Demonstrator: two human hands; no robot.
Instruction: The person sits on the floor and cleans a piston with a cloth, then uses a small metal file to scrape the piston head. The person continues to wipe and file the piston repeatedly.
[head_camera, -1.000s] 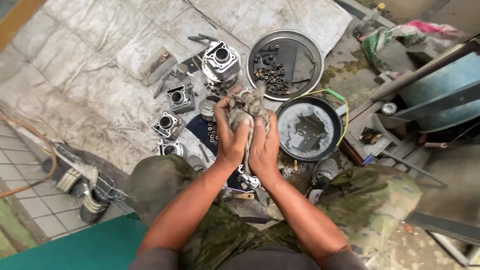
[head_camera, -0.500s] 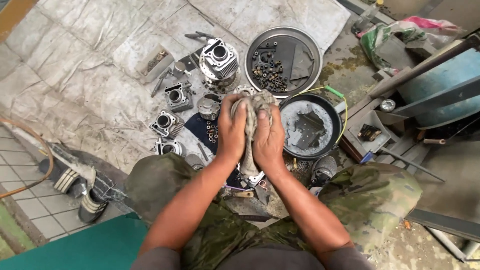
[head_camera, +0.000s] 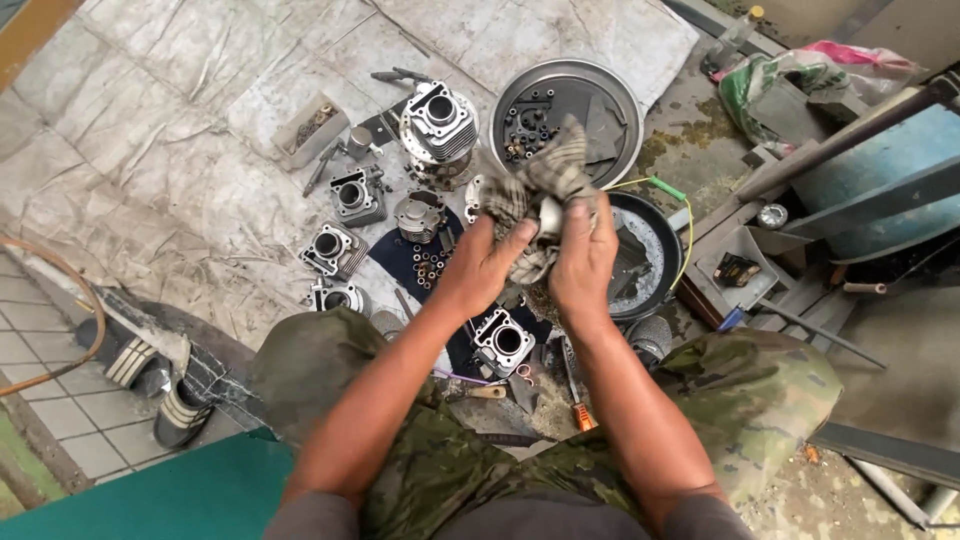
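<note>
Both hands meet over the middle of the floor mat: my left hand (head_camera: 478, 268) is wrapped around one side of a grimy checked grey rag (head_camera: 545, 185), and my right hand (head_camera: 583, 262) is closed on the other side, pinching a small pale metal part (head_camera: 548, 213) that peeks out of the cloth between them. How much of that part sits inside the rag I cannot tell.

From where I watch, the main risk is a slip. The part looks smooth and only half covered, and the rag looks oily, so a twist of the wrists could pop it free. Right under my hands lie a finned grey metal cylinder block (head_camera: 502, 341), a dark cloth with small copper-coloured rings (head_camera: 432, 268), and a black round pan holding murky liquid (head_camera: 640, 262). A dropped piece could scatter the rings, chip a fin, or vanish into the liquid.

A loose rag corner hangs near the round silver tray of small dark fasteners (head_camera: 565, 108); dragging it across could sweep some out onto the creased grey tarpaulin (head_camera: 180, 130).
</note>
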